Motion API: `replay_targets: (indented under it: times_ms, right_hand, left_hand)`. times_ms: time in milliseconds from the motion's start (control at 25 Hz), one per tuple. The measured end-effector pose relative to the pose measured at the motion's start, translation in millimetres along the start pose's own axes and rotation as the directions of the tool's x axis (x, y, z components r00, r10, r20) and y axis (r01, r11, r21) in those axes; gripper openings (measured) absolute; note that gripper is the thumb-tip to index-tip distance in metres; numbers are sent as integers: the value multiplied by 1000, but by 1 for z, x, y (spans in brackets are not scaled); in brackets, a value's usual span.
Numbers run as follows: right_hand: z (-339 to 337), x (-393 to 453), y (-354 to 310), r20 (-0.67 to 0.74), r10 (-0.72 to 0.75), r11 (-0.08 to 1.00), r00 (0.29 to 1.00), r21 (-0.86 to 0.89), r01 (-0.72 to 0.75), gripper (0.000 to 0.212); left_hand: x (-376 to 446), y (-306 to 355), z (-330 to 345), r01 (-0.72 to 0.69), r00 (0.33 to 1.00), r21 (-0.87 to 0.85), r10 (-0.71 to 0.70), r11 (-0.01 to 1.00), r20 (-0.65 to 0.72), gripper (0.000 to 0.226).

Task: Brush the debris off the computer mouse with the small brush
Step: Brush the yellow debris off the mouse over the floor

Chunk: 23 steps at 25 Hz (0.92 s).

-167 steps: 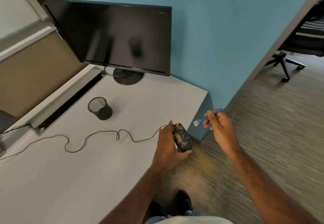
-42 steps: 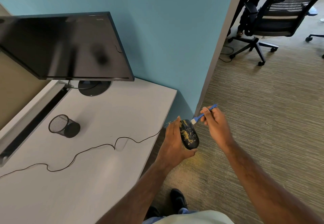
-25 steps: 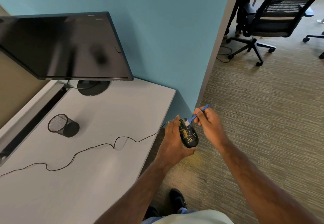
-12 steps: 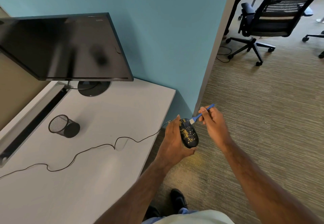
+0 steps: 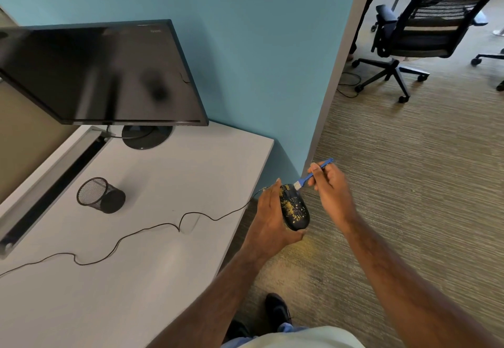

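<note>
Yellow debris still speckles the black computer mouse [image 5: 295, 208] gripped in my left hand [image 5: 270, 219]; right-hand [image 5: 331, 192] fingers pinch the small blue brush [image 5: 313, 174] at its front, sweeping next.

**Mouse being held off the bench's right edge**

The bench [image 5: 152, 279] is filling the left side, with the wall [image 5: 259, 48] standing behind it. The monitor [image 5: 103, 75] is sitting at the bench's back, its stand [image 5: 147, 138] under it. The mesh cup [image 5: 99, 195] is lying on its side in front of the stand. The cable [image 5: 141, 232] is trailing across the bench to the computer mouse [image 5: 295, 207], which the left hand [image 5: 272, 219] is holding just past the bench's right edge, above the carpet [image 5: 409, 197]. The right hand [image 5: 331, 192] is sitting right of the mouse, pinching the small brush [image 5: 313, 173], whose bristles are touching the mouse's far end. An office chair [image 5: 414, 34] is standing far back on the right. A shoe [image 5: 276, 311] is resting on the floor below the hands.
</note>
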State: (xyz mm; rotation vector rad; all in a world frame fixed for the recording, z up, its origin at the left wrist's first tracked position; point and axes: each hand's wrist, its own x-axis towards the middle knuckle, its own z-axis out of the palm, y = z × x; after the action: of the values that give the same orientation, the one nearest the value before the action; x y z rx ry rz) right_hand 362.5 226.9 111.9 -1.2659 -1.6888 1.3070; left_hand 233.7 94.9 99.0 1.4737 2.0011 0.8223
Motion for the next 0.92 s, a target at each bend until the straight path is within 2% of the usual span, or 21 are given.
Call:
replay_targets:
  times_ms: [360,680,920]
  right_hand:
    - [12,-1,-9,19,-36,999,999,-5,37,30]
    - [5,2,-11,3,-45,999,999,7,45,35]
    - [10,2,-9,22,-4,999,1000,-34,5,30]
  left_hand:
    - [-4,-3,4,-61,997,41,62,997,-39,126]
    - [-6,-8,7,-93,994,82,97,992,-51,129]
    - [-8,-9,7,-101,993,106,108,989,-57,127]
